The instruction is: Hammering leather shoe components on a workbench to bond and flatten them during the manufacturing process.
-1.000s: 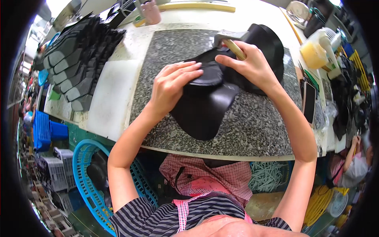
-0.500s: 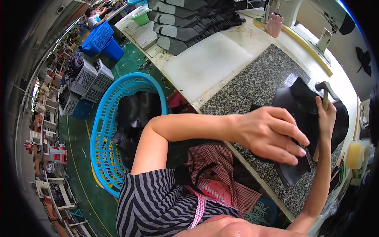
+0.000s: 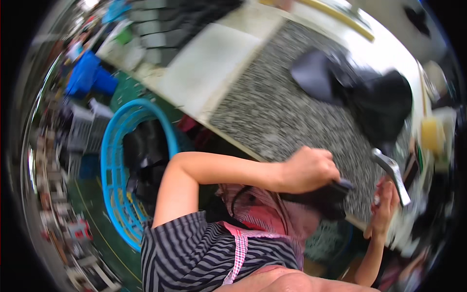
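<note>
My left hand (image 3: 310, 170) is closed on a black leather-like piece (image 3: 323, 198), which hangs at the front edge of the table beside my lap. Held upright in my right hand (image 3: 385, 204) is a hammer (image 3: 395, 179); its metal head shows above the fingers and motion blurs its handle. More black leather-like pieces (image 3: 384, 104) lie crumpled on the speckled stone slab (image 3: 272, 92), beyond both hands. Their exact shape is smeared.
A blue plastic basket (image 3: 106, 168) with black pieces inside stands on the floor at my left. Stacked grey and black pieces (image 3: 170, 24) lie at the table's far left, by a white board (image 3: 209, 63). A yellow block (image 3: 433, 135) sits at the right edge.
My left hand has closed on a black piece and pulled it off the slab toward me. My right hand has come nearer with the hammer. The whole view has shifted.
</note>
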`<act>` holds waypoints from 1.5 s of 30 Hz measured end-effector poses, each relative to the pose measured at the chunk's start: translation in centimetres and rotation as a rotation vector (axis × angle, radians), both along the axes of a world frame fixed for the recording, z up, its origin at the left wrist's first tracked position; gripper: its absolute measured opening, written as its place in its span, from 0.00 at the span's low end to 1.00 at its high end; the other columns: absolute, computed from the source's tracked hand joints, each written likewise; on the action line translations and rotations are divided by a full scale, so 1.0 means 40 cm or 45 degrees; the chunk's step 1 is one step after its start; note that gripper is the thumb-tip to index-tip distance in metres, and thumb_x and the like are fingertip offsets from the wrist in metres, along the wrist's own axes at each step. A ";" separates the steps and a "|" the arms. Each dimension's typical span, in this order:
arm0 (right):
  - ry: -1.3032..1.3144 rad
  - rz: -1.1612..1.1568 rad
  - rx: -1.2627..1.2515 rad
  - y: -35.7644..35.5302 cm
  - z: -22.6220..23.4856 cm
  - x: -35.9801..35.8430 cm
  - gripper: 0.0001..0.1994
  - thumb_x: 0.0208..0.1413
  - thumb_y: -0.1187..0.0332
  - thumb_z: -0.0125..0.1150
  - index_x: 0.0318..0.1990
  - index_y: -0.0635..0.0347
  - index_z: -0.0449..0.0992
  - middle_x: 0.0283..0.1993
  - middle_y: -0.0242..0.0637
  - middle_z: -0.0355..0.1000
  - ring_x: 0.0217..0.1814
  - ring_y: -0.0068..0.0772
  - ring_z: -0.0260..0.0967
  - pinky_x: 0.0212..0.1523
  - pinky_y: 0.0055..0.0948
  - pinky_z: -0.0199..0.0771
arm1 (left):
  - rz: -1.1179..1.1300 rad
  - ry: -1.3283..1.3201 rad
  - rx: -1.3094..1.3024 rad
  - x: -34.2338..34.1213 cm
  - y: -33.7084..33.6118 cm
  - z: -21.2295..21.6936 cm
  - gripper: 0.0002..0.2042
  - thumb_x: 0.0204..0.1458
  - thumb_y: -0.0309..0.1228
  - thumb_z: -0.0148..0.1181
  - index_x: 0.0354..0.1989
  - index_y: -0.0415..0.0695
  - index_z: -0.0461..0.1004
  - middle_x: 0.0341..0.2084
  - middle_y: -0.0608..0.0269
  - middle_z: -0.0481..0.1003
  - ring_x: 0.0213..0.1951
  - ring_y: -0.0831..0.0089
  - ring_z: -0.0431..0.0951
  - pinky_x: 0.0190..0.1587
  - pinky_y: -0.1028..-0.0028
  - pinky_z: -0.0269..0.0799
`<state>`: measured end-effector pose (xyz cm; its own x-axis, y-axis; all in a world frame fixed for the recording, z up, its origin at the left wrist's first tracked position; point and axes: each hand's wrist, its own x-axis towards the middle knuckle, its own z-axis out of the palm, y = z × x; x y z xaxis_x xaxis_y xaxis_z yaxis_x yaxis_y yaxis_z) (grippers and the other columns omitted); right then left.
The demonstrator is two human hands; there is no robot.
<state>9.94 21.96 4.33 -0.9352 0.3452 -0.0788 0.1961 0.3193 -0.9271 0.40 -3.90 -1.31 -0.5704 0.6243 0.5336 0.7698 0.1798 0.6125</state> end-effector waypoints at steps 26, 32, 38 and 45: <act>-0.047 0.335 0.121 -0.058 -0.039 0.171 0.06 0.60 0.77 0.51 0.44 0.67 0.66 0.29 0.53 0.63 0.29 0.65 0.63 0.26 0.40 0.64 | -0.295 -0.551 -0.473 -0.092 0.164 0.065 0.11 0.41 0.26 0.73 0.35 0.39 0.83 0.30 0.58 0.83 0.34 0.67 0.83 0.41 0.72 0.77; -0.125 0.305 -0.040 -0.049 -0.043 0.169 0.05 0.64 0.75 0.51 0.42 0.67 0.66 0.26 0.51 0.61 0.25 0.60 0.61 0.25 0.38 0.62 | -0.234 -0.727 -0.531 -0.095 0.164 0.065 0.12 0.43 0.25 0.74 0.37 0.37 0.83 0.31 0.58 0.83 0.35 0.76 0.83 0.41 0.76 0.78; 0.060 0.340 0.172 -0.035 -0.036 0.165 0.10 0.67 0.69 0.47 0.45 0.69 0.70 0.32 0.54 0.64 0.31 0.60 0.65 0.34 0.42 0.67 | -0.238 -0.718 -0.585 -0.096 0.171 0.077 0.13 0.42 0.26 0.74 0.38 0.37 0.83 0.33 0.57 0.83 0.36 0.74 0.83 0.43 0.75 0.78; 0.032 0.134 0.237 -0.027 0.043 0.137 0.10 0.64 0.73 0.51 0.46 0.73 0.72 0.33 0.55 0.68 0.32 0.58 0.69 0.36 0.43 0.71 | -0.254 -0.665 -0.595 -0.094 0.163 0.069 0.13 0.42 0.27 0.74 0.38 0.37 0.82 0.34 0.56 0.83 0.38 0.71 0.83 0.45 0.74 0.76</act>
<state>15.44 20.89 6.06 -0.9677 0.2522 0.0005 0.1306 0.5028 -0.8545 -3.37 2.62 1.45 -0.5292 0.8393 -0.1248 0.4436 0.3991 0.8025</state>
